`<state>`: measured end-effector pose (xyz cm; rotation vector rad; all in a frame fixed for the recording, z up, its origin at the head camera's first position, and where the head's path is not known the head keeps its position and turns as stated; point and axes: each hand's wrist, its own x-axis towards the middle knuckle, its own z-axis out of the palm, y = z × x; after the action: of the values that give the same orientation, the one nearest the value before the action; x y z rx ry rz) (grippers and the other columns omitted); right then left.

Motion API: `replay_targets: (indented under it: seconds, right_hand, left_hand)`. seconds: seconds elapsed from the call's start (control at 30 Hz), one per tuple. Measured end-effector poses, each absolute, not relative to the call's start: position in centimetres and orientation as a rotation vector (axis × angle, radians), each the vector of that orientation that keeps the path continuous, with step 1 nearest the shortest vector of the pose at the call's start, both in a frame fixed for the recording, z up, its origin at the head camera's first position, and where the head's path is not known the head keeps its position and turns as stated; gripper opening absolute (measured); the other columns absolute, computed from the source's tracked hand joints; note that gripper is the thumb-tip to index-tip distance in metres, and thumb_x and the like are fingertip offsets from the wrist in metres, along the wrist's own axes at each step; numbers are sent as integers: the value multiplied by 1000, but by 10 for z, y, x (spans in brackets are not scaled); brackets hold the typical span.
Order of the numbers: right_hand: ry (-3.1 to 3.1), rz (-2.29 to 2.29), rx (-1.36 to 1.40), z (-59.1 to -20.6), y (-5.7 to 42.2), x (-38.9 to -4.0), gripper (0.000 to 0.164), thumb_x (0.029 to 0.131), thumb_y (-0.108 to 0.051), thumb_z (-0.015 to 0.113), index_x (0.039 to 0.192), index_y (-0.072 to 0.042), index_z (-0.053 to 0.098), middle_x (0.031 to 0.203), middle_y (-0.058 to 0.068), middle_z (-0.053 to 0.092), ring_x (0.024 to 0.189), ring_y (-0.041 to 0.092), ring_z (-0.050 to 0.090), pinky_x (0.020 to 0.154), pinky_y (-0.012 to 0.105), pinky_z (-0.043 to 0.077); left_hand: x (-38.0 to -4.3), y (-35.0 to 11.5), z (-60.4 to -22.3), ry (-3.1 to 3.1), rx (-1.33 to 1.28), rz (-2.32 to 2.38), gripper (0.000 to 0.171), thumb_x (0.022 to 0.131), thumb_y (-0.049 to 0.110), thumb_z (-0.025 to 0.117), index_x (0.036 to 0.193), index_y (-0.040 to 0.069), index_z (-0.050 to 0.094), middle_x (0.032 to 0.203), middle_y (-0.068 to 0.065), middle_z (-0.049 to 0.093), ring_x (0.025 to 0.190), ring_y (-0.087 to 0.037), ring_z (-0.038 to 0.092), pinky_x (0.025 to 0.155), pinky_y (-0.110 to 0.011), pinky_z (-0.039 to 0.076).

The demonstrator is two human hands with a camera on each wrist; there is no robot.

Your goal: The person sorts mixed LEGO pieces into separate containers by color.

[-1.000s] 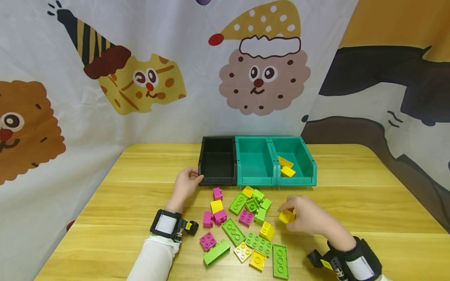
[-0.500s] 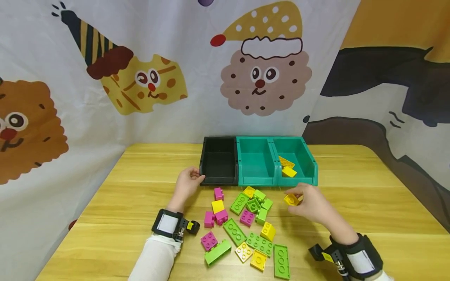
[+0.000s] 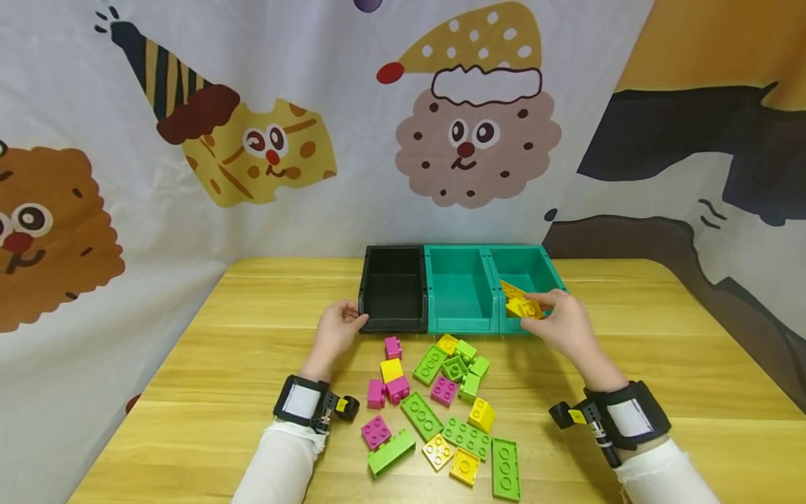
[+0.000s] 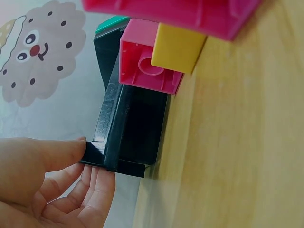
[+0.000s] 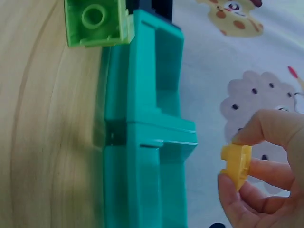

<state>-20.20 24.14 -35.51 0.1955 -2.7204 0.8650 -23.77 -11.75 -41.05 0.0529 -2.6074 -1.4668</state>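
My left hand [image 3: 336, 332] pinches the front left corner of the black bin [image 3: 395, 325], thumb above and fingers below, as the left wrist view shows. Over the right teal bin [image 3: 519, 260], my right hand [image 3: 565, 329] holds a small yellow toy brick [image 5: 237, 164] between thumb and fingers. Below that brick, a yellow lattice-like piece [image 3: 513, 289] and another yellow block lie in the bin, partly covered in the head view. The middle teal bin [image 3: 462, 325] stands between the black one and the right one.
Several loose toy bricks lie before the bins: pink [image 3: 376, 432], green [image 3: 506, 469] and yellow [image 3: 481, 415]. A patterned cloth [image 3: 352, 217] hangs behind the wooden table [image 3: 661, 315]. Each wrist wears a strapped camera.
My right hand has carried the yellow toy brick from above the table forward to over the right teal bin. My left hand stays at the black bin's corner.
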Motion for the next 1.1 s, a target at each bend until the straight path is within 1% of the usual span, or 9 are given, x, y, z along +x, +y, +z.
replay_targets:
  seconds: [0.1, 0.2, 0.4, 0.57, 0.6, 0.7, 0.77, 0.93, 1.1]
  right_hand:
    - [-2721, 848, 170, -356, 242, -211, 45, 75, -8, 69, 118, 7, 62, 96, 23, 60, 70, 25, 52, 53, 27, 41]
    - [-2732, 831, 168, -360, 242, -220, 46, 77, -9, 68, 119, 7, 61, 100, 26, 60, 68, 25, 51, 54, 28, 41]
    - [-2742, 829, 173, -374, 245, -237, 45, 81, -8, 67, 122, 8, 58, 111, 32, 58, 85, 35, 57, 59, 31, 45]
    - [-2737, 871, 103, -383, 245, -248, 49, 83, -7, 66, 127, 8, 51, 116, 33, 57, 95, 41, 59, 68, 41, 52]
    - [-2732, 884, 78, -384, 244, -250, 49, 84, -7, 65, 127, 9, 50, 117, 33, 57, 97, 42, 59, 72, 44, 53]
    - [-2708, 905, 22, -389, 245, -255, 45, 84, -7, 65, 122, 11, 49, 115, 34, 57, 103, 44, 57, 83, 51, 50]
    - [-2690, 899, 7, -393, 246, -259, 40, 84, -7, 65, 117, 12, 52, 113, 33, 59, 105, 45, 56, 86, 52, 48]
    - [-2690, 872, 13, -399, 247, -265, 32, 85, -8, 65, 111, 10, 59, 109, 32, 62, 102, 45, 57, 84, 53, 49]
    - [-2739, 870, 17, -401, 245, -273, 33, 89, -11, 61, 115, 8, 58, 111, 31, 60, 101, 43, 57, 83, 52, 49]
  left_hand:
    - [-238, -118, -410, -2607, 53, -1470, 20, 86, 9, 67, 98, -5, 61, 92, -18, 63, 84, -26, 60, 79, -38, 51]
    - [-238, -117, -409, -2608, 51, -1466, 20, 86, 9, 67, 98, -5, 61, 92, -18, 63, 84, -26, 60, 79, -38, 51]
    - [-238, -117, -411, -2603, 47, -1472, 21, 86, 9, 67, 99, -6, 61, 93, -19, 63, 85, -27, 61, 80, -39, 52]
    - [-239, -117, -412, -2603, 49, -1466, 20, 86, 9, 68, 98, -5, 61, 92, -18, 63, 84, -26, 60, 79, -38, 52]
    - [-239, -117, -413, -2601, 49, -1467, 19, 86, 9, 68, 98, -5, 61, 92, -18, 63, 84, -26, 60, 79, -38, 52]
    - [-238, -118, -413, -2599, 46, -1469, 19, 86, 9, 68, 98, -5, 61, 92, -18, 63, 83, -26, 60, 78, -38, 52]
    - [-238, -117, -414, -2599, 44, -1469, 19, 86, 9, 68, 98, -5, 61, 92, -18, 63, 83, -26, 60, 78, -37, 52]
    - [-239, -118, -415, -2602, 45, -1460, 20, 86, 9, 68, 98, -5, 61, 92, -18, 63, 83, -26, 60, 78, -38, 52]
    - [-240, -117, -415, -2605, 42, -1445, 19, 86, 10, 68, 98, -4, 61, 91, -18, 63, 83, -25, 60, 78, -38, 52]
